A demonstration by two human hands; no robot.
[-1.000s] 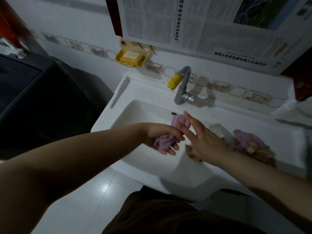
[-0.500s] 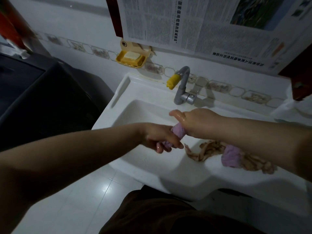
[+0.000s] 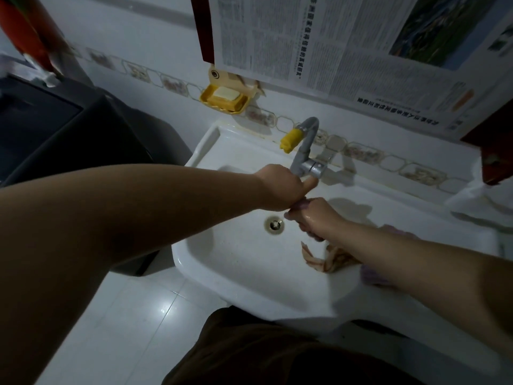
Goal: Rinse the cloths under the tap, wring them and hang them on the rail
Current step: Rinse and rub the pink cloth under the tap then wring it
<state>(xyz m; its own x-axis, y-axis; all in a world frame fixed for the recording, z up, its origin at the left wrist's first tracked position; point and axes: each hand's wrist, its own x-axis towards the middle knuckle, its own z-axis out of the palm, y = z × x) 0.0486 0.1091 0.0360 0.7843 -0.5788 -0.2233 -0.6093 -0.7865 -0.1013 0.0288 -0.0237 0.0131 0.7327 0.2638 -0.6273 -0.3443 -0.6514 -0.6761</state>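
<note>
Left hand (image 3: 280,187) now risen from purple cloth (image 3: 301,203) to tap (image 3: 306,159), fingers curled at its valve; right hand (image 3: 313,218) gripping cloth alone, rinse likely next.

basin floor (image 3: 238,254) around drain (image 3: 274,225) lying open. tap (image 3: 305,151) rising at back rim, left hand (image 3: 280,187) crowding its base. right hand (image 3: 313,218) and cloth heap (image 3: 333,259) occupying basin's right side.
</note>
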